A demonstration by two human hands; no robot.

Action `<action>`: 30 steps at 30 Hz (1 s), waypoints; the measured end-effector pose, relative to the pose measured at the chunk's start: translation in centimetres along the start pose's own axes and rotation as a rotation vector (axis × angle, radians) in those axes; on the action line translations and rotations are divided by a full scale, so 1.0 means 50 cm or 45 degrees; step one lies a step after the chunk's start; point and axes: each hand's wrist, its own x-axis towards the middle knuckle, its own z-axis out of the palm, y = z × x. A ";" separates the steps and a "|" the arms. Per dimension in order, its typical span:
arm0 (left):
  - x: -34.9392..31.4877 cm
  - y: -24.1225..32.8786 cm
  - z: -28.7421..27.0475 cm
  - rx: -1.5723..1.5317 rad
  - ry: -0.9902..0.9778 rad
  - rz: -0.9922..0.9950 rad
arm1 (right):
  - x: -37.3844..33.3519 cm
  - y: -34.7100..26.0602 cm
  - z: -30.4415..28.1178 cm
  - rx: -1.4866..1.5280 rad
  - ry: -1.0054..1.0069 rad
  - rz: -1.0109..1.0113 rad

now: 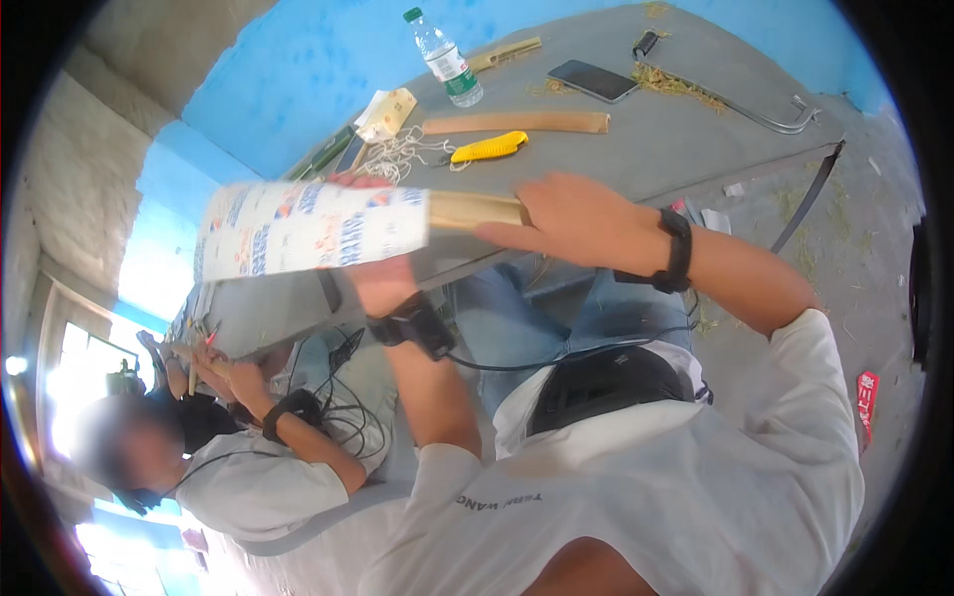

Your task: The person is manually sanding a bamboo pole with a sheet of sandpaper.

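Observation:
My left hand (383,283) is closed around a white sheet (318,226) with repeated blue and orange print, its palm side below and some fingertips showing past the far edge. The sheet is bent over a piece of split bamboo (462,210), whose right end sticks out. My right hand (576,214) grips that end, thumb on the near side and fingers over the top. How far the bamboo runs under the sheet is hidden. Beyond my hands, a yellow utility knife (489,148) lies beside tangled white string (397,154) and a long brown bamboo strip (517,122).
On the grey table (686,139) stand a green-capped water bottle (444,60) and a small tissue pack (388,114). A phone (593,80), bamboo shavings (676,87) and a metal-framed saw (765,117) lie farther right. A co-worker (268,467) sits at my left, with cables between us.

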 end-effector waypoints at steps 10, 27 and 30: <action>0.030 -0.019 0.004 -0.202 -0.011 -0.051 | -0.006 -0.005 -0.026 -0.012 -0.005 0.058; 0.014 -0.072 0.107 -0.251 -0.371 -0.087 | 0.031 0.005 0.014 0.030 0.165 0.145; 0.007 -0.083 0.083 -0.165 -0.268 -0.060 | 0.049 -0.015 0.001 -0.003 0.130 0.155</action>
